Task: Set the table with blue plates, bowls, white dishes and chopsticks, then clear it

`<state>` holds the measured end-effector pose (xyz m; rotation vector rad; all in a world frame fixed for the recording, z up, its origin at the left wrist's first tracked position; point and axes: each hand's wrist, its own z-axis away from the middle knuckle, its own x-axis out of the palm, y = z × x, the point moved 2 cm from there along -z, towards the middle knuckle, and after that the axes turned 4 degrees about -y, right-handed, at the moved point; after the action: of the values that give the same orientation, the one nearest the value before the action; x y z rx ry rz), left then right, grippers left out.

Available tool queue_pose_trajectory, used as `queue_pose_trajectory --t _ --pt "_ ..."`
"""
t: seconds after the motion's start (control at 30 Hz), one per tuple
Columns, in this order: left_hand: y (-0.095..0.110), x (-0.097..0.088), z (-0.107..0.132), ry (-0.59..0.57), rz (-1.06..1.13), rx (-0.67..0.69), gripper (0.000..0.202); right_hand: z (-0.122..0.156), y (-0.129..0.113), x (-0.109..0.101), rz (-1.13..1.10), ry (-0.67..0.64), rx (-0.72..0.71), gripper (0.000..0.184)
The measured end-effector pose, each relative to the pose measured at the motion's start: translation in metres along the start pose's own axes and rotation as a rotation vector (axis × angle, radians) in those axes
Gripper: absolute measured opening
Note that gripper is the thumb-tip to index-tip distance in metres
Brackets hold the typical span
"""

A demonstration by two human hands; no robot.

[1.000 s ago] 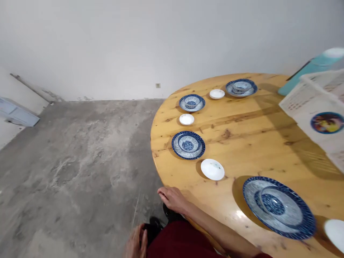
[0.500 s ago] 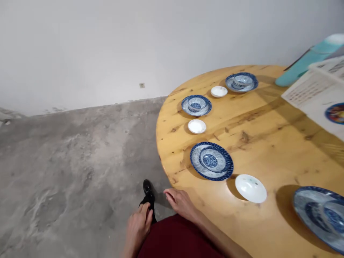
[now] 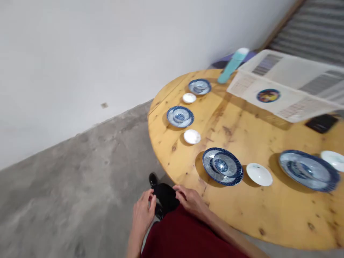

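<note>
My left hand [image 3: 142, 215] hangs below the table edge, in front of my red garment, fingers loosely curled and holding nothing. My right hand [image 3: 189, 199] rests at the near edge of the round wooden table [image 3: 242, 215], fingers relaxed and apart, empty. Nearest to it stands a blue patterned plate with a bowl in it [image 3: 222, 166], with a small white dish [image 3: 259, 174] to its right. Further round the rim sit another blue plate with bowl [image 3: 180, 116], a white dish [image 3: 191, 136], a third blue set [image 3: 199, 86] and a white dish [image 3: 189, 98].
A large blue plate [image 3: 308, 170] and a white dish [image 3: 333, 160] lie at the right. A white plastic basket [image 3: 285, 86], a teal bottle [image 3: 232, 65] and a dark flat object [image 3: 321, 123] are at the back. My black shoe [image 3: 153, 179] stands on the concrete floor by the white wall.
The view has swung right and tilted, bringing the basket and bottle into view. My left hand rose higher beside my body; my right hand stays at the table edge.
</note>
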<state>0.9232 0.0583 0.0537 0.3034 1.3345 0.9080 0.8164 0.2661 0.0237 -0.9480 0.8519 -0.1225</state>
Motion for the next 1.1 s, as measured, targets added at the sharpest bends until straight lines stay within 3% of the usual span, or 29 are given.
queue_pose_trajectory --t 0.13,0.27,0.4,0.5,0.6,0.7,0.87,0.97,1.1 --pt "-0.023 -0.026 -0.081 -0.025 0.006 0.136 0.037 -0.072 -0.032 0.011 -0.059 0.049 -0.017 0.035" --pt "-0.044 -0.069 -0.153 -0.073 -0.025 0.163 0.039 -0.156 -0.058 0.008 -0.093 0.108 -0.011 0.033" --pt "-0.055 -0.119 -0.223 -0.097 -0.015 0.1 0.043 -0.226 -0.078 -0.016 -0.161 0.199 0.004 0.032" --pt "-0.041 -0.142 -0.276 -0.155 0.003 0.12 0.044 -0.256 -0.086 -0.045 -0.167 0.303 0.009 0.032" --pt "-0.005 -0.15 -0.331 -0.231 0.037 0.183 0.043 -0.268 -0.086 -0.074 -0.166 0.441 0.044 0.033" --pt "0.046 -0.15 -0.391 -0.372 0.032 0.312 0.037 -0.272 -0.077 -0.092 -0.206 0.612 0.117 0.033" --pt "0.138 -0.141 -0.512 -0.429 0.126 0.461 0.036 -0.278 -0.056 -0.092 -0.322 0.861 0.307 0.031" --pt "0.192 -0.123 -0.59 -0.459 0.167 0.521 0.033 -0.292 -0.052 -0.089 -0.372 0.976 0.45 0.029" --pt "0.26 -0.085 -0.682 -0.529 0.129 0.57 0.028 -0.329 -0.062 -0.097 -0.44 1.137 0.64 0.03"
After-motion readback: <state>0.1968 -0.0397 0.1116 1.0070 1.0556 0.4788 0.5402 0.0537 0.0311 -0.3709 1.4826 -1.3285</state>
